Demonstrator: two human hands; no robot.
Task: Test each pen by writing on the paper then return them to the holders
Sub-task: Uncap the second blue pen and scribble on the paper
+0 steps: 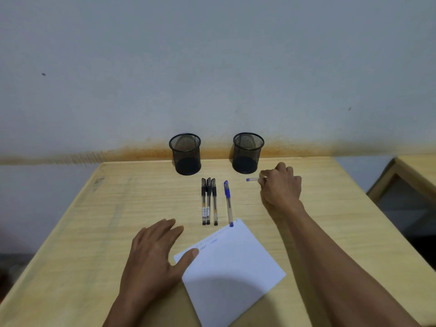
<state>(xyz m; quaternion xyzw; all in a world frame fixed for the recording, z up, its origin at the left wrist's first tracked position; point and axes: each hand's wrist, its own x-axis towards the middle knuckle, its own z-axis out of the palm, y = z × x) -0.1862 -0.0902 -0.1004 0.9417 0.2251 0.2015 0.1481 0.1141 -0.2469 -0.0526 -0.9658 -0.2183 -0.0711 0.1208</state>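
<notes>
Two black mesh holders stand at the table's far edge, the left holder (186, 154) and the right holder (247, 152); both look empty. Three black pens (208, 201) lie side by side in front of the left holder. One blue pen (228, 202) lies beside them, its end touching the white paper (232, 272). The paper carries two small written words near its top. My right hand (280, 185) is closed on another blue pen (252, 179), just in front of the right holder. My left hand (153, 253) rests flat, thumb pressing the paper's left corner.
The wooden table (94, 232) ends at a grey wall with an orange stain along the joint. A second wooden piece of furniture (410, 182) stands off the right edge.
</notes>
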